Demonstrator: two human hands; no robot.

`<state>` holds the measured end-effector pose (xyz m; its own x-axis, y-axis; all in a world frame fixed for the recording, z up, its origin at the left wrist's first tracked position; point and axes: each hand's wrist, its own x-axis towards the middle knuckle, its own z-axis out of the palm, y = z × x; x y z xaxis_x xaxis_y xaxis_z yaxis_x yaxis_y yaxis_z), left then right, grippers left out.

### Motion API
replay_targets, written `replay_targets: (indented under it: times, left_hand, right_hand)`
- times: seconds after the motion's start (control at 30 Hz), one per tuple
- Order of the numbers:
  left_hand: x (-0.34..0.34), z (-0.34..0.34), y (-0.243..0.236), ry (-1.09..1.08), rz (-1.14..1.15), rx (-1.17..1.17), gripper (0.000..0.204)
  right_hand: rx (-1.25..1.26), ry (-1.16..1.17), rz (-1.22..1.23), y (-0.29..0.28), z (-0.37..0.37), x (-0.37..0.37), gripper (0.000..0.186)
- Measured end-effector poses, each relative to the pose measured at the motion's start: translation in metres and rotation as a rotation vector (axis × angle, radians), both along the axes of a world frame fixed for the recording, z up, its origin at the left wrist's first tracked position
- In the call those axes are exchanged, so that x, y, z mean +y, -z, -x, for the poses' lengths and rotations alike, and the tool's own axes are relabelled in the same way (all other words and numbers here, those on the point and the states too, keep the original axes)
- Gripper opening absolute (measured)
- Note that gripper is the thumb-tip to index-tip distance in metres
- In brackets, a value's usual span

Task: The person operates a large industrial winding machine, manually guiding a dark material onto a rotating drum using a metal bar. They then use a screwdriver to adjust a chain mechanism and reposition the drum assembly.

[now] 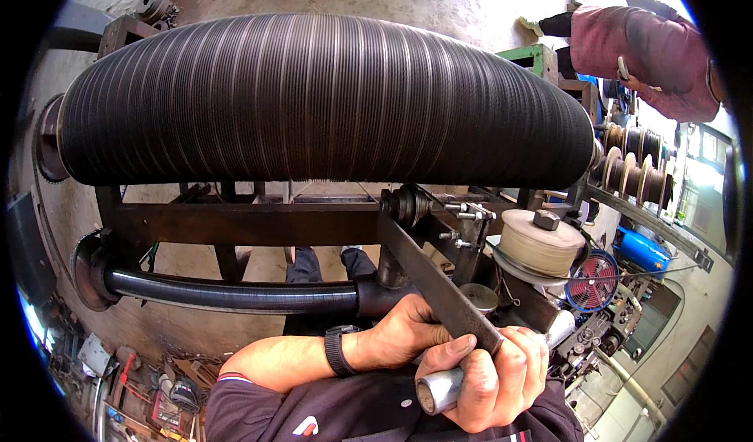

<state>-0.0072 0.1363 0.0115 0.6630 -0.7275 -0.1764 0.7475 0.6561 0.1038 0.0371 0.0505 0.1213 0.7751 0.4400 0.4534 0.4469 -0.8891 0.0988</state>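
Note:
A long flat dark metal bar (pixel 427 273) slopes down from a small hub (pixel 404 205) toward me. My right hand (pixel 490 379) is wrapped round a short silver tube (pixel 439 391) at the bar's lower end, its thumb against the bar. My left hand (pixel 408 332) is closed beside and partly behind the bar; what its fingertips hold is hidden. Above them lies a large black, finely ridged roller (pixel 314 105), with a black shaft (pixel 235 293) below it. A cream pulley wheel (pixel 533 246) with a hex bolt sits right of the bar.
A dark steel frame (pixel 180 224) spans below the roller. At the right are spools (pixel 635 175), a red fan (pixel 592 281), machinery and a blue tank (pixel 639 250). A person in a maroon top (pixel 635 50) bends at the upper right. Clutter (pixel 172 387) fills the lower left.

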Motion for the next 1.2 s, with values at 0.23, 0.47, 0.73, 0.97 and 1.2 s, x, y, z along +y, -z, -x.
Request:
replay_targets:
  times: [0.23,0.47,0.73,0.97,1.2]
  left_hand:
    - [0.002,0.001,0.000,0.008,0.003,0.004,0.025]
    - [0.006,0.001,0.001,0.015,0.008,0.001,0.026]
    - [0.008,0.002,-0.001,0.016,0.003,0.007,0.027]
    - [0.010,0.001,-0.001,0.004,0.029,0.007,0.026]
    - [0.013,0.000,-0.002,0.021,0.016,0.023,0.026]
  right_hand:
    - [0.007,0.007,0.001,-0.001,0.001,0.003,0.014]
    - [-0.017,0.010,0.005,0.000,0.001,0.007,0.015]
    - [-0.001,0.033,0.031,-0.003,0.001,0.013,0.017]
    - [0.025,0.027,0.024,-0.005,0.001,0.014,0.016]
    - [0.024,0.029,0.028,-0.005,0.002,0.017,0.016]
